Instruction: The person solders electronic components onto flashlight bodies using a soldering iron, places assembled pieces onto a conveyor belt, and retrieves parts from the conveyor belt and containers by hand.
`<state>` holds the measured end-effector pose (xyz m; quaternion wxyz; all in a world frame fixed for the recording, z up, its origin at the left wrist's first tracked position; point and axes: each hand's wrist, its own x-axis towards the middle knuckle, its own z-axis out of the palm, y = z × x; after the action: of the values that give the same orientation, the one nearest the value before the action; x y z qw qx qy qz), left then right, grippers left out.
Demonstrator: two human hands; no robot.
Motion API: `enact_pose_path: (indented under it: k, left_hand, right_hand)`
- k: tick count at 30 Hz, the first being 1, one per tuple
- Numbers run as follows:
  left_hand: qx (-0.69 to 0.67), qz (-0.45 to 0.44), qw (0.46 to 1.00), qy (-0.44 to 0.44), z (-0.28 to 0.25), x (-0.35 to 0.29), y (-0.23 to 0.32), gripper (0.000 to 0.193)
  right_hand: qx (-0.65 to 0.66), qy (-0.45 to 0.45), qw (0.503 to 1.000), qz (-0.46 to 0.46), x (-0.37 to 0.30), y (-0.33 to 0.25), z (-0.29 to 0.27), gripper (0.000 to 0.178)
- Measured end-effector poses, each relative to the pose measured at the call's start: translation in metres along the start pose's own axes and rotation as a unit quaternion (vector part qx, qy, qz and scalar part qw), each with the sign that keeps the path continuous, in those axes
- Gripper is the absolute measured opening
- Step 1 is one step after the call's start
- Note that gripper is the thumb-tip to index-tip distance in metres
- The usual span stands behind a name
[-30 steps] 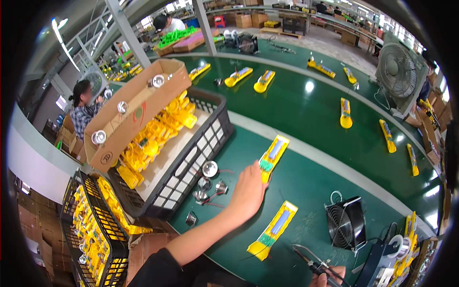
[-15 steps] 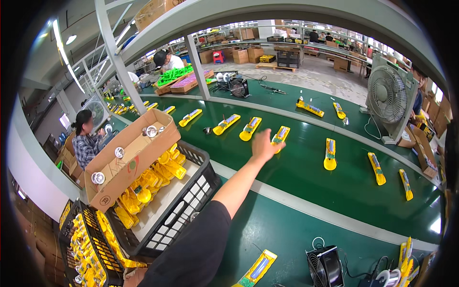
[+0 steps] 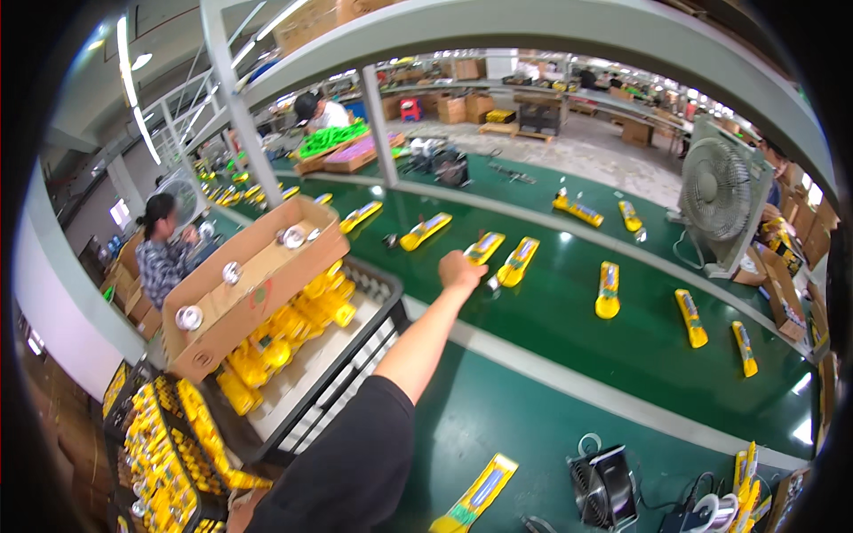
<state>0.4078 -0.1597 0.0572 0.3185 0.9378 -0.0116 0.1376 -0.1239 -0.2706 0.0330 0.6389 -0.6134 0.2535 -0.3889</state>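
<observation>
My left hand (image 3: 460, 269) reaches out over the green conveyor belt (image 3: 551, 333), its fingers closed around the lower end of a yellow half-shell (image 3: 485, 248). The fingertips are partly hidden by the hand. This long plastic housing carries a battery and a small circuit board. Just to its right lies another yellow half-shell (image 3: 518, 263), a small silvery piece (image 3: 494, 282) at its lower end. A further yellow half-shell (image 3: 426, 232) rests to the left, beside a small dark piece (image 3: 391, 241). My right hand is out of view.
At left, a cardboard box (image 3: 267, 266) with silvery cups sits over a black crate (image 3: 378, 289) of yellow shells. A small black fan (image 3: 602, 489) and one half-shell (image 3: 475, 496) are on the near bench. A large fan (image 3: 718, 182) stands across the belt; co-workers sit beyond.
My left hand has moved left from one half-shell to the neighbouring one and closed on it. That half-shell now sits tilted and nearer to the one on its right. The view has shifted slightly.
</observation>
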Motion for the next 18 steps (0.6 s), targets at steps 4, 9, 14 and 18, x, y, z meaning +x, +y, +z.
enact_pose_path:
  k: [4, 9, 14, 18]
  left_hand:
    - [-0.095, 0.059, 0.992, 0.059, -0.060, -0.110, 0.009, 0.037]
    - [-0.091, 0.096, 0.989, 0.064, -0.139, -0.279, -0.020, 0.040]
    - [-0.059, 0.065, 0.995, -0.056, -0.177, -0.385, -0.060, 0.045]
    - [-0.051, 0.033, 0.987, -0.148, -0.191, -0.417, -0.069, 0.052]
  right_hand:
    - [0.011, -0.054, 0.998, -0.017, -0.001, -0.017, 0.003, 0.029]
    - [-0.028, -0.075, 0.992, -0.098, -0.014, -0.027, 0.006, 0.038]
    - [-0.079, -0.077, 0.986, -0.126, -0.021, -0.029, 0.007, 0.039]
    - [-0.039, -0.080, 0.985, -0.149, -0.025, -0.024, 0.012, 0.038]
